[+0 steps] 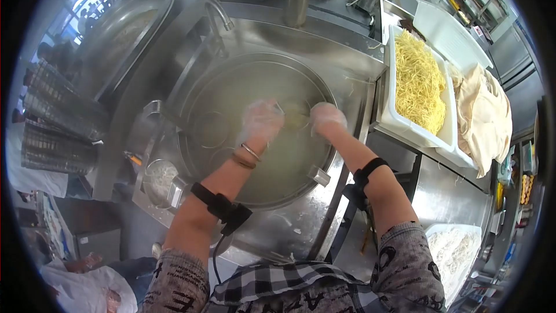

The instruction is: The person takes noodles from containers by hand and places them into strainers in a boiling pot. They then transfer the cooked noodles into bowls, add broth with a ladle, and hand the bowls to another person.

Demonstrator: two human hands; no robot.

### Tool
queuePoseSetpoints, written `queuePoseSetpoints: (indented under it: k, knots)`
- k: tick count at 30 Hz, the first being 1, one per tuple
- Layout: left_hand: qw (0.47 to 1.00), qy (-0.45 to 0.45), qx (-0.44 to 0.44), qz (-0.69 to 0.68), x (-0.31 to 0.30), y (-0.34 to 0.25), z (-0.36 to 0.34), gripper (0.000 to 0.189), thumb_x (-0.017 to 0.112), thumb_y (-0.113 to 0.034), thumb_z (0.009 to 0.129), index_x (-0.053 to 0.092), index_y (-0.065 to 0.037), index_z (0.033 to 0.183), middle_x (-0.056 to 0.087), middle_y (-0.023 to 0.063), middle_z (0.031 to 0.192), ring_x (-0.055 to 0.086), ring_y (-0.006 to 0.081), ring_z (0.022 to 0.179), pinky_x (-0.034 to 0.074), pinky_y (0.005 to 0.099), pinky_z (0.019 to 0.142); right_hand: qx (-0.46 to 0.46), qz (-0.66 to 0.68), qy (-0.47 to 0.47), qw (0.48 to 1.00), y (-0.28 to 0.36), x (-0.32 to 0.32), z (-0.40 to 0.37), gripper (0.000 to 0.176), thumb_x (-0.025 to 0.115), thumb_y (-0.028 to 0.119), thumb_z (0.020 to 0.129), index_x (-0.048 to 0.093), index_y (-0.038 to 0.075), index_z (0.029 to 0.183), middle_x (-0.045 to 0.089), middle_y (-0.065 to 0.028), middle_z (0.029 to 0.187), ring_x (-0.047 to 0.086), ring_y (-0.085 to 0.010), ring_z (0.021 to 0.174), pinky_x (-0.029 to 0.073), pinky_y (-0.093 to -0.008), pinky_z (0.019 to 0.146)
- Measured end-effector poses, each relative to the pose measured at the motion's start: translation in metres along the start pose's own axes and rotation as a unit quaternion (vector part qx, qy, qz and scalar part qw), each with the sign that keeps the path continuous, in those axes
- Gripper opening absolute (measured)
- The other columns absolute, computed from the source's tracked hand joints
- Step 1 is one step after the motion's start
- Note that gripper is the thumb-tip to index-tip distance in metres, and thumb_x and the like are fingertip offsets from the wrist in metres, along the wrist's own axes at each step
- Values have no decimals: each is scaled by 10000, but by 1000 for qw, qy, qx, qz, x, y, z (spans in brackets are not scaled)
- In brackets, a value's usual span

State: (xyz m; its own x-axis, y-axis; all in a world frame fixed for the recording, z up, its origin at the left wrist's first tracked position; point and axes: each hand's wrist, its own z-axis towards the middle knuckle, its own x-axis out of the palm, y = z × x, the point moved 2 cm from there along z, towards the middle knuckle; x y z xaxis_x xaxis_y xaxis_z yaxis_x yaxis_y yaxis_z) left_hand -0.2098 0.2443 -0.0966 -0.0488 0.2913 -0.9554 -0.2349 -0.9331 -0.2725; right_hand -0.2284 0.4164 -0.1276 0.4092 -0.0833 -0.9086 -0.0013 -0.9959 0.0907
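My left hand (263, 120), in a clear plastic glove, is curled at the surface of cloudy hot-looking water in a big round metal pot (260, 204). To its right my right hand (328, 119), gloved the same way, is closed near the pot's right side. Between them a pale yellowish shape (296, 117) shows dimly under the water, and I cannot make out what it is. What the fingers hold is hidden by glove and murky water. Submerged round rims (209, 130) show left of my left hand.
A faucet (220, 16) arches over the pot's far left edge. On the right stand a white tub of yellow noodles (420, 81) and a beige cloth (483, 113). A metal strainer (162, 179) rests at the left, below stacked metal containers (58, 122). White noodles (454, 258) lie lower right.
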Motion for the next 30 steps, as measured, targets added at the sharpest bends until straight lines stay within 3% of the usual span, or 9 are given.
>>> queuePoseSetpoints:
  k: [7,9,16,19,21,25,27,28,30]
  knots:
    - [997,19,67,44,-3,1,6,182,487,-161,697,555,-56,829,570,160,800,544,301,812,424,393,684,-34,8,42,999,-5,42,41,253,573,168,661,626,71,889,574,-126,1001,560,-269,918,467,-351,756]
    - [991,67,-81,-86,-8,5,11,215,488,-169,698,562,-55,864,568,172,844,530,302,856,421,379,707,-31,-6,33,999,-7,44,46,281,583,185,646,623,71,900,573,-126,1003,558,-264,925,465,-350,756]
    - [971,102,-151,-153,-19,5,18,275,462,-244,749,554,-26,890,565,188,900,537,316,850,426,359,738,-75,27,-16,997,-30,15,22,265,518,83,671,606,72,921,587,-99,913,560,-239,866,449,-268,734]
    - [992,66,88,-66,-36,-17,18,264,484,-250,759,545,-21,874,569,180,887,552,308,805,443,344,706,-171,-53,-61,982,-42,-35,1,353,538,162,712,544,45,1045,567,-145,985,535,-250,947,413,-264,807]
    - [816,85,102,-562,-47,-40,16,201,511,-215,769,543,-46,873,564,170,841,553,300,739,458,325,672,-97,483,-68,867,-27,-80,-36,382,465,371,789,581,49,958,543,-135,1008,456,-235,1039,344,-312,887]
    - [940,25,283,-187,-39,-67,50,222,519,-135,778,533,-24,970,559,137,817,544,252,755,449,318,670,-95,262,-131,951,-3,-145,-69,528,352,496,821,572,44,979,532,-151,1021,443,-254,1050,334,-307,893]
    - [759,159,222,-591,18,-61,83,285,540,-162,790,495,-36,1041,537,67,911,521,178,830,457,306,712,-44,121,-160,979,2,-163,-66,439,498,427,770,596,52,975,569,-129,941,538,-201,865,395,-268,761]
    - [759,161,222,-591,4,-70,79,285,540,-162,790,495,-36,1041,537,67,911,521,178,830,457,306,712,-43,123,-159,979,-8,-164,-52,439,498,427,770,596,52,975,569,-129,941,538,-201,865,395,-268,761]
    - [602,309,-39,-735,-34,-90,63,330,545,-197,798,461,-71,1091,497,24,1008,488,143,893,455,290,746,-119,120,-147,974,-27,-162,-21,378,508,416,753,644,82,865,575,-121,935,539,-221,882,397,-289,762]
